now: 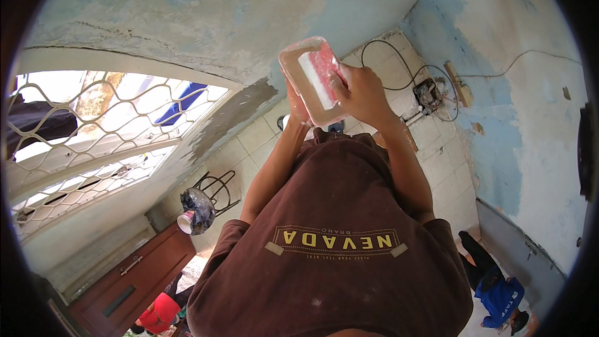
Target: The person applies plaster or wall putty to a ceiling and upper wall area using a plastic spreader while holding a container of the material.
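Looking down past my brown T-shirt [331, 181], I hold a shallow, rounded-corner tub [293, 65] up in the air in front of me, above the pale tiled floor [253, 136]. The tub has a pinkish rim and a beige inside, and it tilts, its far end leaning to the left. My left hand [298, 105] grips it by the left edge; most of those fingers are hidden behind the tub. My right hand [367, 92] comes in over the right edge, thumb and fingers closed around a red-and-white block [321, 75]. The block lies along the right side of the tub's opening, its long white face turned toward the left edge. Whether it touches the tub's bottom, I cannot tell. White smears mark the rim and my fingers.

Near the floor's right edge, a black cable [376, 41] loops beside a small, cluttered box [427, 92], close to a patchy blue wall [496, 143]. To the left is a window with a wavy metal grille [100, 112]. Below it, near the floor's left edge, a dark, smeared bundle [199, 209] sits against a black metal stand [226, 180]. A person in red [161, 313] is at the lower left, another in blue [501, 296] at the lower right.
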### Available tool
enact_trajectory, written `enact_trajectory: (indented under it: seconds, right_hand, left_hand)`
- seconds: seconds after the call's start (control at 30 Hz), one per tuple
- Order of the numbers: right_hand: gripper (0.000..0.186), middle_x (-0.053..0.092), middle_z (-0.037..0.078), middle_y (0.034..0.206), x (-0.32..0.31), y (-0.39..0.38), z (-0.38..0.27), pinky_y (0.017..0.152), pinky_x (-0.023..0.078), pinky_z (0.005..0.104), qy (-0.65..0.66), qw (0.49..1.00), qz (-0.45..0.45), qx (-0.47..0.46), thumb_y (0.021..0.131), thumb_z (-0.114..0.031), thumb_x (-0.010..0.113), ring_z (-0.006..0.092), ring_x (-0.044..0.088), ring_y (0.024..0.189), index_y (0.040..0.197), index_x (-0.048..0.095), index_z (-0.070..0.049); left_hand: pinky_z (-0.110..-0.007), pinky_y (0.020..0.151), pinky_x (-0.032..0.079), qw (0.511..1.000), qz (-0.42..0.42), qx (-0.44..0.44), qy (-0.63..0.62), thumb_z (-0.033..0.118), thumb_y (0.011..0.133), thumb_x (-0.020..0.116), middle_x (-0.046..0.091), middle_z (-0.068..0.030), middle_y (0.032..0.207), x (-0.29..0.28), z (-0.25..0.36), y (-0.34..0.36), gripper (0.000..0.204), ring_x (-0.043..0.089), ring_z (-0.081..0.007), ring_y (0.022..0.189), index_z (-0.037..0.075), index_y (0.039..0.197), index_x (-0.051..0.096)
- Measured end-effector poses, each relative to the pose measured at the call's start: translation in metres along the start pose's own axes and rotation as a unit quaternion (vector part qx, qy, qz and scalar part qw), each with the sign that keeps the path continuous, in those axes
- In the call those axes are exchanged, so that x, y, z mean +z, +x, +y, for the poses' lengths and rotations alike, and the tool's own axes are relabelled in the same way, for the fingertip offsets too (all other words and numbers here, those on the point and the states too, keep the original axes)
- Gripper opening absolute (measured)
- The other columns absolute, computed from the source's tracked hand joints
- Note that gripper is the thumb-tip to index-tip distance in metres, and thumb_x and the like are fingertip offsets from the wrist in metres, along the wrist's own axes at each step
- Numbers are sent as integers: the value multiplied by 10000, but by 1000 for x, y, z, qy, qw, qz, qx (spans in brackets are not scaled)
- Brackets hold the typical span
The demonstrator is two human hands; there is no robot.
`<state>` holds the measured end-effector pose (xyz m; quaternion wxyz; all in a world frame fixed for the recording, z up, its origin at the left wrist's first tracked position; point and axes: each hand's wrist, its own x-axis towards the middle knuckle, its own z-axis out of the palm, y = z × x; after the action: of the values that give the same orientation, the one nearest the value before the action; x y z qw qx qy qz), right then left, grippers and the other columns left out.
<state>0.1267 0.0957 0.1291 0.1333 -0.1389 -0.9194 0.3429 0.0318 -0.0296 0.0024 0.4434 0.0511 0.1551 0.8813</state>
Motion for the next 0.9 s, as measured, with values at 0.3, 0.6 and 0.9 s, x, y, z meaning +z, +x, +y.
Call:
enact_trajectory:
  seconds: [0.3, 0.6, 0.9]
  right_hand:
    - [199, 639, 235, 698, 4, 1, -7, 641, 524, 528, -124, 991, -28, 28, 911, -204, 593, 429, 651, 680, 899, 630, -9]
    - [217, 655, 230, 738, 32, -1, -12, 640, 537, 501, -61, 995, -74, 19, 904, -216, 586, 398, 672, 705, 898, 640, -6]
    - [284, 604, 246, 682, 36, -2, 5, 615, 482, 505, 70, 996, -51, 0, 956, -252, 576, 450, 608, 652, 869, 615, 15]
  left_hand:
    - [-466, 1010, 531, 999, 37, -8, 25, 725, 993, 290, 593, -125, 1347, 8, 2, -3, 801, 622, -291, 1180, 90, 1449, 464]
    - [-464, 986, 533, 998, 56, 1, 37, 739, 975, 346, 609, -117, 1306, 6, 7, -1, 778, 621, -291, 1155, 108, 1404, 499]
    - [-457, 934, 565, 999, -7, -25, -33, 731, 985, 320, 627, -144, 1269, -4, 12, 0, 787, 655, -305, 1093, 88, 1404, 495]
